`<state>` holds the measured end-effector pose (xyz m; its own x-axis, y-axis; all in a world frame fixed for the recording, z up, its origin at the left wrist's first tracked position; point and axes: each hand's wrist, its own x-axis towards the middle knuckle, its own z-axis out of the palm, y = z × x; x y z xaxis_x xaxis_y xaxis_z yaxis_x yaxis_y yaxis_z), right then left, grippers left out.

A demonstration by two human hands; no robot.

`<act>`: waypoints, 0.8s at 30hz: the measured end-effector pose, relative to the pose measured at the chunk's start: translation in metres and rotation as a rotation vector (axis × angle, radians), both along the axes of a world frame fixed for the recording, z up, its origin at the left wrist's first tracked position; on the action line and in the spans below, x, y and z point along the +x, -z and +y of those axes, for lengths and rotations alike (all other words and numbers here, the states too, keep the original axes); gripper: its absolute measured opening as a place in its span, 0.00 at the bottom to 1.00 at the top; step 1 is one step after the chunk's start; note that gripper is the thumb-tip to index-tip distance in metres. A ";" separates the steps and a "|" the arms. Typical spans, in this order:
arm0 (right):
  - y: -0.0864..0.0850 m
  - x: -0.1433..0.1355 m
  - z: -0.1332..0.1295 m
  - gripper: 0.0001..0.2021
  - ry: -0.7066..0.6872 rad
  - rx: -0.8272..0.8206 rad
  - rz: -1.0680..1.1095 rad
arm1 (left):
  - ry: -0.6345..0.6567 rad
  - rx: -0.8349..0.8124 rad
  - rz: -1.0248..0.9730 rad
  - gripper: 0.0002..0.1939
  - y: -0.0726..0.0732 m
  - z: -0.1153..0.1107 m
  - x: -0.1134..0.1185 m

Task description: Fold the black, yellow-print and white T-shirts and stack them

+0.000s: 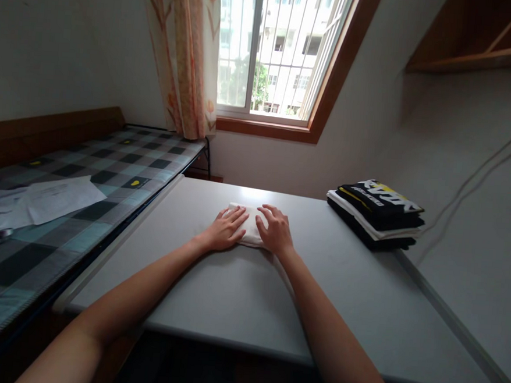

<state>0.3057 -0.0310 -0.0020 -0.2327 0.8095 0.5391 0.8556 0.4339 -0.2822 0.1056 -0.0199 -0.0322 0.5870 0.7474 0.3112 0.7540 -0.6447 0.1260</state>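
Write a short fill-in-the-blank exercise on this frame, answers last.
1. Of the left hand and right hand at the white cloth, the ____ is nearer the stack of folded clothes.
2. The stack's top garment is mainly ____ in color.
3. In the picture, the curtain hangs at the ____ side of the window.
Missing words: right hand; black; left.

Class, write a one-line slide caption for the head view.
Left hand and right hand on a folded white cloth on the table, a clothes stack to the right.
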 end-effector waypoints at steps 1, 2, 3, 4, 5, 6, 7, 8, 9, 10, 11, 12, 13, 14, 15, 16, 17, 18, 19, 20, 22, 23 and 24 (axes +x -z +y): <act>0.003 -0.003 0.001 0.22 -0.016 -0.040 -0.055 | 0.002 -0.012 0.007 0.29 0.000 0.000 0.000; 0.007 -0.005 0.001 0.25 -0.026 -0.094 -0.117 | 0.000 -0.027 0.011 0.29 -0.001 0.001 -0.001; 0.011 -0.006 0.002 0.27 -0.034 -0.157 -0.178 | -0.005 -0.047 0.013 0.30 -0.002 0.001 -0.002; 0.015 -0.006 0.002 0.28 -0.040 -0.221 -0.230 | -0.011 -0.072 0.016 0.31 -0.003 0.002 -0.003; 0.018 -0.006 0.002 0.29 -0.046 -0.276 -0.269 | -0.016 -0.097 0.019 0.31 -0.004 0.003 -0.004; 0.021 -0.005 0.002 0.30 -0.053 -0.318 -0.295 | -0.018 -0.122 0.022 0.32 -0.005 0.004 -0.007; 0.023 -0.004 0.001 0.30 -0.058 -0.345 -0.311 | -0.017 -0.147 0.026 0.32 -0.005 0.006 -0.010; 0.024 -0.003 0.000 0.31 -0.061 -0.358 -0.322 | -0.013 -0.171 0.026 0.32 -0.005 0.007 -0.014; 0.024 -0.002 -0.001 0.31 -0.059 -0.360 -0.328 | -0.014 -0.193 0.021 0.32 -0.004 0.010 -0.019; 0.022 -0.002 -0.002 0.31 -0.053 -0.355 -0.333 | -0.026 -0.210 0.007 0.31 -0.003 0.012 -0.024; 0.020 -0.001 -0.004 0.31 -0.045 -0.345 -0.339 | -0.051 -0.220 -0.017 0.30 -0.001 0.015 -0.029; 0.016 -0.001 -0.006 0.30 -0.038 -0.327 -0.348 | -0.088 -0.217 -0.053 0.30 0.000 0.018 -0.034; 0.011 -0.002 -0.008 0.29 -0.033 -0.298 -0.357 | -0.131 -0.201 -0.099 0.30 0.001 0.021 -0.039; 0.006 -0.002 -0.011 0.28 -0.038 -0.263 -0.367 | -0.177 -0.173 -0.152 0.30 0.003 0.024 -0.042; 0.000 -0.002 -0.014 0.26 -0.058 -0.226 -0.379 | -0.219 -0.140 -0.209 0.32 0.003 0.026 -0.045; -0.006 -0.003 -0.018 0.23 -0.092 -0.192 -0.395 | -0.252 -0.104 -0.267 0.34 0.004 0.029 -0.048; -0.012 -0.003 -0.021 0.21 -0.139 -0.167 -0.418 | -0.275 -0.072 -0.324 0.37 0.005 0.031 -0.049; -0.018 -0.003 -0.024 0.19 -0.188 -0.152 -0.449 | -0.289 -0.045 -0.379 0.39 0.005 0.033 -0.050; -0.022 -0.004 -0.027 0.18 -0.233 -0.146 -0.485 | -0.293 -0.025 -0.428 0.42 0.005 0.034 -0.050; -0.025 -0.004 -0.029 0.17 -0.263 -0.144 -0.521 | -0.292 -0.012 -0.471 0.44 0.005 0.035 -0.050; -0.029 -0.007 -0.032 0.16 -0.282 -0.142 -0.576 | -0.285 -0.008 -0.531 0.46 0.006 0.037 -0.050; -0.029 -0.008 -0.033 0.16 -0.280 -0.145 -0.593 | -0.285 -0.014 -0.549 0.47 0.006 0.037 -0.051; -0.028 -0.010 -0.033 0.16 -0.276 -0.151 -0.605 | -0.286 -0.022 -0.563 0.47 0.007 0.038 -0.051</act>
